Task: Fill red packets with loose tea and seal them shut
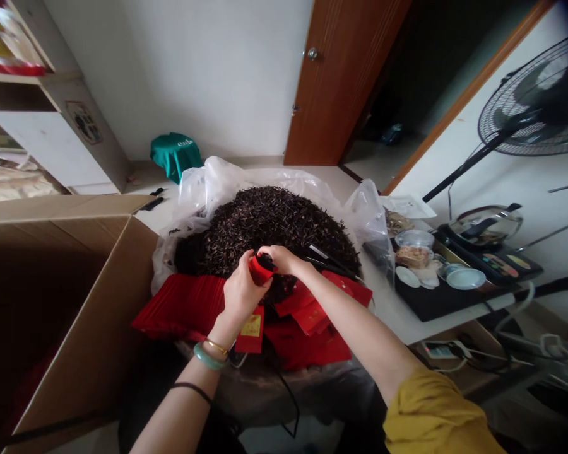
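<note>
My left hand (243,289) is wrapped round a small red packet (260,271), its mouth tilted up. At that mouth the fingers of my right hand (284,260) close round a pinch of dark dried tea leaves (265,260); the fingertips are partly hidden. Behind both hands rises a large heap of tea leaves (274,217) in a clear plastic bag (213,183). A stacked row of red packets (180,307) lies left of my left hand. More loose red packets (307,340) are spread below my right forearm, and one packet with a gold label (250,325) lies by my left wrist.
An open cardboard box (89,302) stands at the left. On the right, a black tray (421,302) carries small dishes (464,277) and a kettle (485,224) on its base. A standing fan (530,101) is behind it. A dark tool with a pale handle (329,257) rests against the heap.
</note>
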Demonstrator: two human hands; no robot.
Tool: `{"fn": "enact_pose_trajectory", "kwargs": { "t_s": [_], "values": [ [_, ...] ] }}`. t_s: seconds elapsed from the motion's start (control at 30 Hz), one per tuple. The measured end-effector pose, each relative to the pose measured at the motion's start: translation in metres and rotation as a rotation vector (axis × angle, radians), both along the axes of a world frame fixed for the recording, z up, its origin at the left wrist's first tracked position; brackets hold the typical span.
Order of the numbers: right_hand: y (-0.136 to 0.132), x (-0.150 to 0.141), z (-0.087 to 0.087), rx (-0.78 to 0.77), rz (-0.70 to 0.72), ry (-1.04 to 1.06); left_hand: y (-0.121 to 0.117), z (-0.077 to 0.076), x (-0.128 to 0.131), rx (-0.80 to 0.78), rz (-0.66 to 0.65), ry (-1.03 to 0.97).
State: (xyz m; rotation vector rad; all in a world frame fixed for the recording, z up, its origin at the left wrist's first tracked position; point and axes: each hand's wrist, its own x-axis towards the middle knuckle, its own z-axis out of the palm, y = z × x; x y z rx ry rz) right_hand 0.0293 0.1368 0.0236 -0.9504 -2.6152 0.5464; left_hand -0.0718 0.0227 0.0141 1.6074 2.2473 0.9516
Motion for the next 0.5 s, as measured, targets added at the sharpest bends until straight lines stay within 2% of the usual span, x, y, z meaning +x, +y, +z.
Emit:
{"fn": "enact_pose_trajectory", "kwargs": {
  "t_s": [0.07, 0.17, 0.3, 0.37, 0.43, 0.5],
  "values": [
    [0.009, 0.004, 0.003, -0.104, 0.001, 0.013, 0.000, -0.002, 0.000, 0.000, 0.009, 0.013],
    [0.021, 0.016, 0.015, -0.232, -0.074, 0.041, 0.001, -0.004, -0.001, 0.001, 0.017, 0.012],
    [0.016, 0.031, 0.047, -0.410, -0.158, 0.245, 0.002, -0.002, -0.001, -0.019, 0.030, -0.013],
    [0.005, 0.034, 0.064, -0.523, -0.113, 0.328, 0.002, -0.001, 0.000, -0.031, 0.038, -0.020],
    [-0.009, 0.032, 0.076, -0.535, -0.074, 0.270, 0.002, 0.000, 0.000, -0.035, 0.045, -0.018],
    [-0.020, 0.027, 0.083, -0.428, -0.038, 0.163, 0.002, 0.000, 0.000, -0.030, 0.040, -0.009]
  ]
}}
